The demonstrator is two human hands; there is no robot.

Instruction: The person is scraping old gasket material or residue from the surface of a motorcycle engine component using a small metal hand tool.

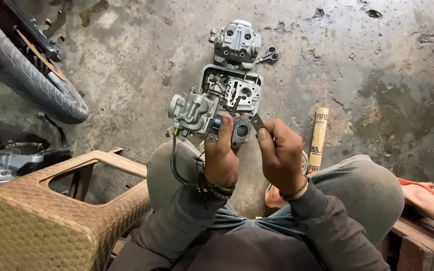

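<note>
Left hand [220,159] grips the carburetor [193,114], raised above the floor's [377,75] centre; right hand [280,158] pinches a small blade [257,121] at its gasket [240,131]. Advisable: keep the blade flat and the body steady.

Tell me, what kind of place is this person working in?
Most likely a small motorcycle repair workshop. The left hand holds a carburetor and the right hand a small metal blade, above engine parts on a stained concrete floor, beside a motorcycle tyre.
</note>
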